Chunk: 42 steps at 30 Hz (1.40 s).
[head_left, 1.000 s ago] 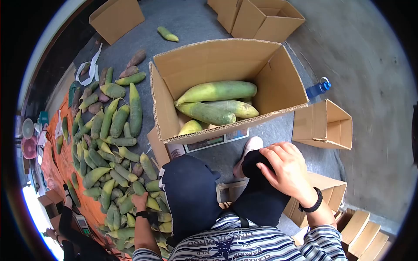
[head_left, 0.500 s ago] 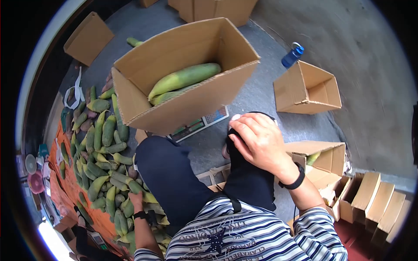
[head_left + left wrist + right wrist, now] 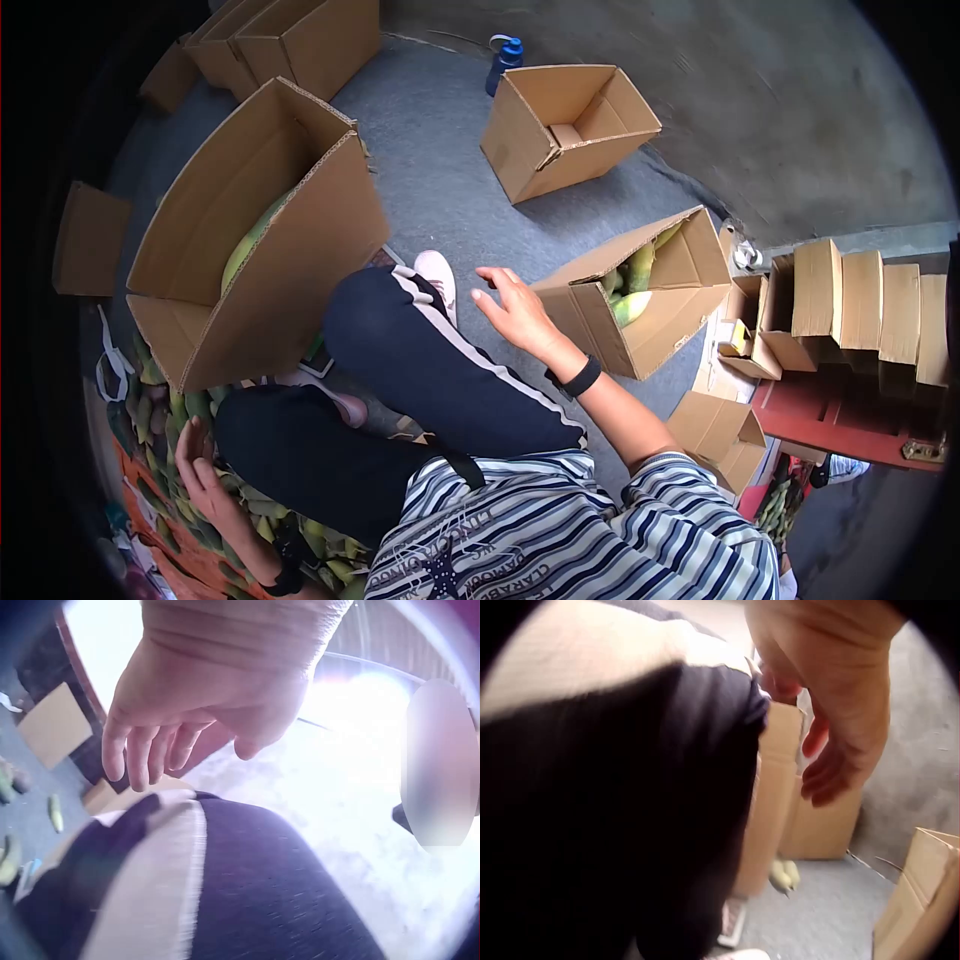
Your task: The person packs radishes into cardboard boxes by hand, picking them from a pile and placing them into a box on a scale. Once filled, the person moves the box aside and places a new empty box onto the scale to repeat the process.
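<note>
My left hand point(image 3: 208, 490) hangs over the pile of green radishes point(image 3: 265, 520) beside my knee, its fingers loosely bent around nothing. In the left wrist view the same hand point(image 3: 217, 690) hovers above my dark trouser leg. My right hand point(image 3: 522, 315) is held out in the air with relaxed fingers, between my knee and a carton point(image 3: 600, 335) that has several green radishes point(image 3: 640, 270) inside. The right wrist view also shows this hand point(image 3: 840, 712) holding nothing. A tall open carton point(image 3: 290, 270) stands at the left, a green radish point(image 3: 250, 245) partly visible within.
Another open carton point(image 3: 575, 160) stands ahead near the wall, with a blue bottle point(image 3: 505, 65) behind it. Upright cartons point(image 3: 300, 45) line the back left. Folded cardboard boxes point(image 3: 860, 300) stand in a row at the right, above a red surface point(image 3: 830, 420).
The head view has swung to the right. My right hand has come off my knee and reaches outward. My left hand has lifted away from the radish pile.
</note>
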Motion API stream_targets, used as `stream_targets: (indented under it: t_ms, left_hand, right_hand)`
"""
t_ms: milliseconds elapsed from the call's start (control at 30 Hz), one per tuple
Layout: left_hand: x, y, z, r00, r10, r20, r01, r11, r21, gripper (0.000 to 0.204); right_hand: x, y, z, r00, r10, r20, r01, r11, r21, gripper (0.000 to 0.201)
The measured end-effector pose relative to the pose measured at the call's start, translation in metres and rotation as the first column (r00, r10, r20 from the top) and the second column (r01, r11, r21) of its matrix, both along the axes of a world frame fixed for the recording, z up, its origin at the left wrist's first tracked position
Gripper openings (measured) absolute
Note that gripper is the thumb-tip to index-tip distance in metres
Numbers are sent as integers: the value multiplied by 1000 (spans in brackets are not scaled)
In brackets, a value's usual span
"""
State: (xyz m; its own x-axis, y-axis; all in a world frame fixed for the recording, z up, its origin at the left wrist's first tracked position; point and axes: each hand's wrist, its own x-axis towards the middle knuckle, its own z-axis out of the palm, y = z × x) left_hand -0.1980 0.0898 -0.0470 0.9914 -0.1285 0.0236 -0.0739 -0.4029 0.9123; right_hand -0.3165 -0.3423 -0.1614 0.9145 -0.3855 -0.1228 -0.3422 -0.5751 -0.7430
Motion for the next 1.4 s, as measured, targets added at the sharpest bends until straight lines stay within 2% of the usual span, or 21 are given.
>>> stream_targets:
  t_ms: [67, 100, 133, 167, 267, 367, 467, 500, 567, 633, 833, 967, 1000, 1033, 1133, 1167, 1233, 1267, 1300, 1367, 1400]
  left_hand:
    - [-8, -27, 14, 986, -162, 40, 150, 966, 211, 49]
    - [-9, -37, 20, 956, -282, 87, 218, 874, 435, 51]
    - [-13, -49, 21, 949, -295, 116, 195, 833, 518, 53]
    - [-17, -58, 22, 940, -310, 144, 168, 786, 594, 54]
    - [-18, -63, 22, 948, -291, 129, 167, 800, 576, 56]
    - [-18, -63, 21, 948, -296, 121, 178, 803, 569, 57]
    - [-16, -64, 22, 947, -301, 112, 184, 793, 580, 57]
    - [-15, -64, 21, 949, -296, 105, 181, 789, 586, 57]
    - [-11, -61, 19, 945, -310, 103, 194, 786, 586, 58]
    - [-9, -60, 18, 948, -305, 96, 192, 783, 592, 64]
    - [-6, -66, 20, 953, -294, 79, 190, 776, 602, 64]
    - [-6, -65, 21, 950, -302, 73, 206, 789, 578, 65]
    - [-6, -64, 21, 950, -303, 74, 202, 779, 594, 65]
    - [-6, -65, 21, 950, -304, 75, 198, 768, 609, 64]
    - [-7, -64, 20, 948, -308, 84, 197, 770, 607, 64]
    - [-7, -65, 19, 947, -308, 92, 192, 772, 606, 64]
    - [-5, -67, 17, 947, -308, 95, 193, 778, 598, 63]
    - [-6, -69, 17, 947, -304, 99, 189, 782, 594, 63]
    - [-6, -73, 18, 947, -304, 99, 189, 782, 594, 63]
    - [-7, -79, 20, 953, -288, 90, 177, 776, 605, 63]
    - [-7, -79, 21, 955, -280, 99, 164, 777, 608, 63]
  right_hand:
    - [-15, -10, -24, 992, 3, -130, -16, 995, -98, 44]
    - [-21, -15, -38, 977, -2, -214, -54, 965, -255, 43]
    - [-25, -18, -50, 955, -20, -295, -105, 910, -402, 42]
    - [-26, -24, -63, 955, -20, -296, -105, 911, -400, 42]
    - [-19, -46, -98, 904, -135, -405, -77, 881, -467, 36]
    - [-12, -65, -136, 779, -131, -613, -258, 824, -504, 32]
    - [-10, -75, -179, 612, -283, -739, -479, 611, -630, 35]
    - [-9, -76, -175, 608, -288, -740, -475, 615, -630, 35]
    - [-7, -76, -169, 383, -291, -876, -626, 616, -478, 39]
    - [-18, -82, -193, 389, -312, -867, -630, 597, -498, 41]
    - [-77, -77, -182, 263, -245, -933, -595, 720, -357, 48]
    - [-177, -62, -178, 34, -218, -975, -742, 648, -171, 48]
    - [-219, -63, -189, 101, -254, -962, -740, 627, -243, 44]
    - [-239, -61, -167, 28, -205, -978, -732, 662, -159, 41]
    - [-304, -71, -165, -252, -309, -917, -426, 886, -182, 43]
    - [-311, -85, -153, -365, -178, -914, -206, 973, -108, 40]
    - [-298, -109, -133, -89, -4, -996, -271, 962, 21, 35]
    - [-256, -112, -110, 46, -91, -995, -263, 960, -100, 31]
    - [-229, -124, -126, 113, -151, -982, -280, 944, -177, 28]
    - [-162, -138, -113, 496, -264, -828, -350, 811, -468, 32]
    - [-142, -156, -118, 498, -312, -809, -419, 730, -540, 33]
